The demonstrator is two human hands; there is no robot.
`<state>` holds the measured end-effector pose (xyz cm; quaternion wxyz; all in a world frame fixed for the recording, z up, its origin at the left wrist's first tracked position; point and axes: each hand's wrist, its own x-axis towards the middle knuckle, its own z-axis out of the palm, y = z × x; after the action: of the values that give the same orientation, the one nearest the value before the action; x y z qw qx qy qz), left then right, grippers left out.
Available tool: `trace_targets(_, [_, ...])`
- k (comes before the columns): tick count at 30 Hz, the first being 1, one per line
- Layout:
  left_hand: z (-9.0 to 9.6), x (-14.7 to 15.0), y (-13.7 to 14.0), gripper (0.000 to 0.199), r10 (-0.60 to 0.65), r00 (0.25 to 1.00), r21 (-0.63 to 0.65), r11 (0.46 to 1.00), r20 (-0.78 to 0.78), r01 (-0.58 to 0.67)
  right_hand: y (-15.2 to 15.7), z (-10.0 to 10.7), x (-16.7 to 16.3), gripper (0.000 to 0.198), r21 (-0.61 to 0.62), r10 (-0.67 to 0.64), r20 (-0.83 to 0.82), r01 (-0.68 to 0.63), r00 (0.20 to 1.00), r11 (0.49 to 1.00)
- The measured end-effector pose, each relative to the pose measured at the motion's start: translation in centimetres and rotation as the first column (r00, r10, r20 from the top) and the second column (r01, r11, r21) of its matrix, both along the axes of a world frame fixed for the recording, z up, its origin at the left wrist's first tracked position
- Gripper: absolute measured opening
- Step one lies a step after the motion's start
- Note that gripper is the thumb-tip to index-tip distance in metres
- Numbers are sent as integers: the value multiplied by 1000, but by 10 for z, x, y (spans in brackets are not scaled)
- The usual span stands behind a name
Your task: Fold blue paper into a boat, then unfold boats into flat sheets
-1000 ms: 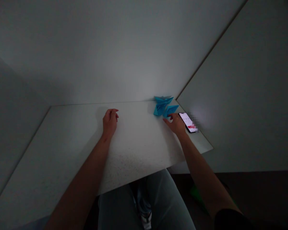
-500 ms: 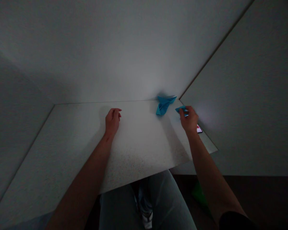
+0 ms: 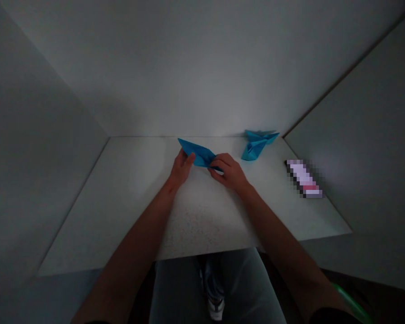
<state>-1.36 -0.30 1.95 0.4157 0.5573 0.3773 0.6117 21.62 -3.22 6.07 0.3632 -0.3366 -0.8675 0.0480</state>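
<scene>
A folded piece of blue paper [image 3: 198,153], long and pointed at its left end, is held between my two hands above the white table. My left hand [image 3: 182,168] grips its left part, the thumb lying on the near side. At the right end, the fingers of my right hand [image 3: 227,168] are closed on the paper and cover that end. To the right of my hands stands a second blue paper figure [image 3: 256,144], folded with pointed tips, near the back wall and touched by neither hand.
On the right side of the white table [image 3: 128,198] lies a phone [image 3: 303,178] with a lit, pixelated screen, close to the right wall. Walls border the table at the back and sides. A green thing [image 3: 353,303] shows low at the right.
My right hand has brought the blue paper from the right to the middle, where my left hand has taken hold too. The view has shifted, and the phone is uncovered.
</scene>
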Motion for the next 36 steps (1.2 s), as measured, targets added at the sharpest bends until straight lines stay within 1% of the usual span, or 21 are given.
trace_targets(1, [-1, -1, -1, 81, 7, 1000, -2, 1000, -8, -7, 1, -7, -3, 19, -39, 22, -6, -22, 1000, 999])
trace_targets(3, [-1, -2, -2, 80, 23, 999, -21, 1000, -26, -23, 0, -15, -4, 22, -108, 64, -42, -68, 997, 992])
trace_targets(7, [2, -2, -5, 64, 41, 996, -54, 997, -85, -46, -3, -16, 2, 39, -232, 149, -153, -182, 977, 956])
trace_targets(9, [4, -2, -6, 66, 14, 993, -72, 997, -121, -23, -2, -16, 7, 47, -285, 179, -211, -236, 961, 929])
trace_targets(11, [6, -2, -7, 69, -21, 988, -97, 995, -152, 6, 0, -18, 11, 54, -333, 196, -294, -292, 935, 897])
trace_targets(14, [9, -1, -9, 70, -47, 985, -132, 991, -163, 26, 3, -24, 12, 66, -439, 191, -423, -384, 886, 812])
trace_targets(15, [10, 0, -10, 70, -51, 985, -139, 990, -162, 28, 4, -26, 12, 68, -477, 164, -436, -382, 885, 791])
trace_targets(16, [12, 0, -11, 69, -53, 985, -140, 990, -163, 30, 5, -27, 11, 68, -510, 129, -428, -357, 895, 783])
trace_targets(18, [14, 2, -13, 66, -58, 983, -129, 991, -171, 36, 7, -30, 8, 61, -542, 58, -371, -267, 927, 797])
trace_targets(20, [14, 3, -14, 60, -66, 981, -106, 993, -181, 47, 8, -31, 6, 51, -535, 20, -316, -196, 948, 822])
trace_targets(24, [8, 4, -13, 45, -96, 977, -89, 993, -192, 81, 9, -32, 4, 44, -527, -23, -268, -127, 963, 840])
trace_targets(26, [4, 3, -11, 43, -101, 974, -74, 993, -201, 87, 10, -32, 5, 44, -536, -48, -254, -100, 966, 838])
trace_targets(29, [0, 0, -9, 38, -68, 978, -16, 998, -196, 66, 10, -32, 6, 44, -548, -50, -260, -104, 964, 830])
trace_targets(32, [-1, 0, -8, 32, -39, 976, 0, 999, -215, 40, 10, -31, 5, 45, -562, -24, -286, -147, 958, 814])
trace_targets(34, [-1, 2, -10, 28, -57, 958, 37, 997, -282, 70, 9, -30, 4, 46, -566, -26, -301, -157, 953, 810])
trace_targets(36, [1, 4, -12, 28, -90, 923, 113, 983, -373, 141, 9, -30, 3, 46, -569, -56, -309, -138, 949, 811])
